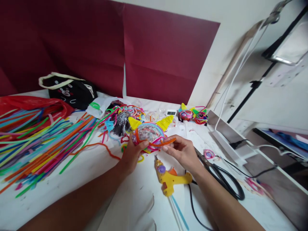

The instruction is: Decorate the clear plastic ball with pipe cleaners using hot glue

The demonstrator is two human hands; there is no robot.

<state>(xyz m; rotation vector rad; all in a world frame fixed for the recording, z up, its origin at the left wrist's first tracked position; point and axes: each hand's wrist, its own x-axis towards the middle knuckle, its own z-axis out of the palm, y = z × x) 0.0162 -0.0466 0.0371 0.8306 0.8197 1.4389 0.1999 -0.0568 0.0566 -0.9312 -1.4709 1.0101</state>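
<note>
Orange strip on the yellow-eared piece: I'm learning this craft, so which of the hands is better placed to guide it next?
Probably the right hand: its thumb and fingers hold the orange strip, while the left hand grips the opposite side of the yellow-eared piece.

1. From here I see the person's left hand steadying a round, multicoloured craft piece with pointed yellow ears.
2. The right hand pinches a fuzzy orange pipe cleaner against its right side.
3. Just below, a yellow plastic glue gun lies on the white counter.
4. Large black-handled scissors lie beside the right forearm.
5. Off to the left spreads a heap of multicoloured pipe cleaners, near a black fabric bag with cream handles.
</note>
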